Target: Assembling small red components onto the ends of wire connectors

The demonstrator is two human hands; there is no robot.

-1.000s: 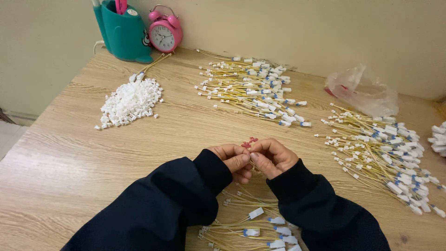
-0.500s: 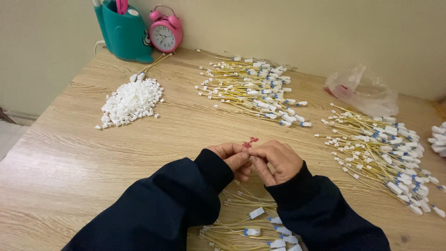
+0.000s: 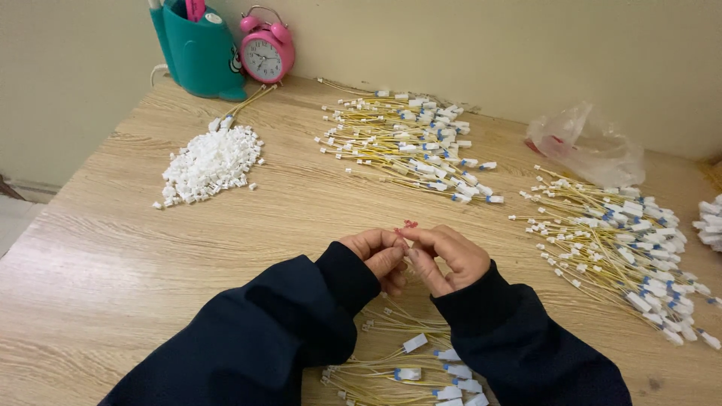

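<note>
Hands meet at the centre of the frame over a wooden table: the left hand and the right hand press fingertips together, pinching a small red piece between them. Dark sleeves run to the lower edge. Below the wrists lies a bundle of yellow wires with white tags. A pile of small white connectors sits at upper left, near a teal holder and a pink alarm clock. More tagged wires lie at upper centre.
</note>
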